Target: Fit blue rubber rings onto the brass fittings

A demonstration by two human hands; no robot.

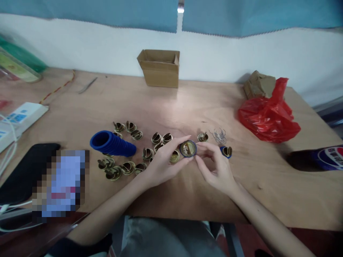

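Between both hands is a round brass fitting with a blue ring (188, 149) around its edge. My left hand (167, 160) grips it from the left with thumb and fingers. On its right side, my right hand (215, 164) pinches the rim. Several loose brass fittings (128, 167) with upright flaps lie left of my hands, some partly hidden by my left hand. A leaning stack of blue rings (113, 143) stands among them. Beyond my right hand are one brass fitting (203, 137), a small heap of thin wire pieces (219, 136) and a blue-ringed brass fitting (226, 152).
An open cardboard box (161, 73) stands at the back by the wall. To the right are a red plastic bag (268, 119), a crumpled brown package (259, 85) and a lying cola bottle (316, 159). A power strip (25, 119), a black device (26, 171) and a blurred-out phone (64, 182) lie left.
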